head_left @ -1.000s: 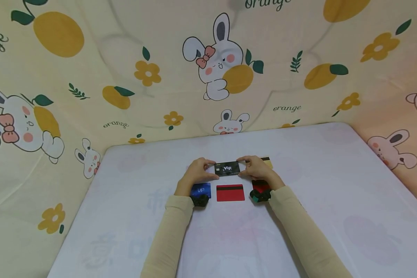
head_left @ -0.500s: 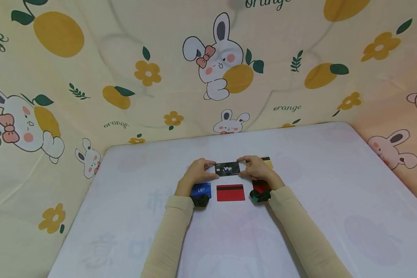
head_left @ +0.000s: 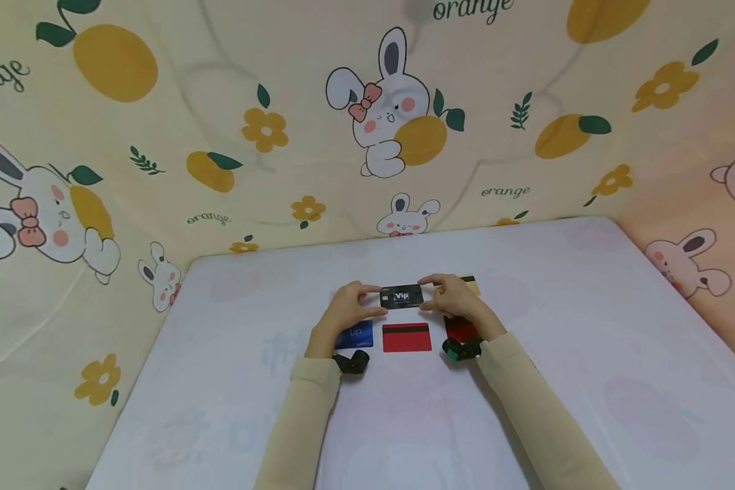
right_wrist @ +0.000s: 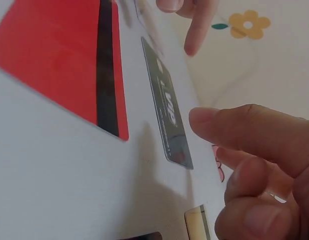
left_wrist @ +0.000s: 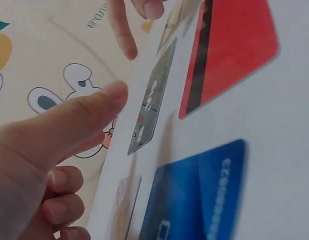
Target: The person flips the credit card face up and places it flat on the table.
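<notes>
In the head view, the left hand (head_left: 346, 303) and right hand (head_left: 456, 297) are at either end of the black card (head_left: 401, 297), which lies between them on the table (head_left: 545, 286). Each has thumb and forefinger spread; contact is hard to judge here. The red card (head_left: 407, 338) lies between the wrists, the blue card (head_left: 360, 334) beside the left wrist, the red-and-black card (head_left: 459, 329) partly hidden by the right. The gold card (head_left: 471, 284) shows just beyond the right hand.

In the left wrist view, the left thumb points at the black card with a gap between. A pale card (left_wrist: 119, 204) lies near that hand, beside the blue card.

In the right wrist view, the right thumb is just beside the black card, apart from it, other fingers bent loosely.
</notes>
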Tool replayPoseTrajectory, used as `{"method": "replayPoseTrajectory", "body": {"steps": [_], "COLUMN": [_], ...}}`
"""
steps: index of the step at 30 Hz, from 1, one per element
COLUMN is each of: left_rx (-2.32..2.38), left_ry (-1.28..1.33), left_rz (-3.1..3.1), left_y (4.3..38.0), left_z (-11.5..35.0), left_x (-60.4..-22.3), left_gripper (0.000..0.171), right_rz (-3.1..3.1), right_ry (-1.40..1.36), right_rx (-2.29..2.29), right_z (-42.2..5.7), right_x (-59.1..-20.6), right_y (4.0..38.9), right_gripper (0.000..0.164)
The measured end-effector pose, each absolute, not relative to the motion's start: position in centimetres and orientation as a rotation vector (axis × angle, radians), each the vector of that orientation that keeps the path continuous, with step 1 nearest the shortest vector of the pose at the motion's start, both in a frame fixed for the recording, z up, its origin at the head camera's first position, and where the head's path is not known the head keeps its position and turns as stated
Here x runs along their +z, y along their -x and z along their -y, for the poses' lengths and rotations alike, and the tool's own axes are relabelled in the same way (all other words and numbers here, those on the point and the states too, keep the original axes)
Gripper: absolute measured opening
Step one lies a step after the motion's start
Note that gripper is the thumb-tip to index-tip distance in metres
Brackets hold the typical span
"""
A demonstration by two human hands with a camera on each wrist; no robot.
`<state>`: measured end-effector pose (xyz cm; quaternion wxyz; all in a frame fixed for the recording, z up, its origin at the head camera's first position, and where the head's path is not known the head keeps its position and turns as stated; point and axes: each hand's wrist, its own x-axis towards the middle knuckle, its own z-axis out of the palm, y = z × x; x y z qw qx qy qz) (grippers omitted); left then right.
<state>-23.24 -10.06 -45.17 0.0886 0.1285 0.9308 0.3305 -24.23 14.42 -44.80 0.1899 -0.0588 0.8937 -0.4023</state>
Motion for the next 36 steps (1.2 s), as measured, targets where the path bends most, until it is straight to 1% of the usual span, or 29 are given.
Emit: {"method": "replayPoseTrajectory", "body": {"steps": [9,20,24,36], "left_rx": [1.057,1.019,1.003,0.991], "left_ry": [-0.422,-0.533,-0.563,-0.519], "left_rz": [-2.771,-2.76,-2.741,-2.686], "left_y": [21.8,20.2,19.9,19.3], "left_z": [10.5,10.5,10.8,11.2], "left_x": [-45.4,-45.7,-45.8,-46.0], "left_gripper": [0.052,0.048,0.051,0.057], "right_rz": [-2.488,-2.518,-2.524,-2.513], "right_ry": [0.221,0.41,0.412,0.477], "right_rx": [-1.251,-1.293,-1.258,-1.186], "right_z": [-14.8,-15.4,-15.6,-15.9], "right_x": [-44.8,-45.5,-45.5,-45.5], "right_y": [22.5,20.4,20.0,19.7], "right_gripper": [0.054,0.052,0.052,0.051]}}
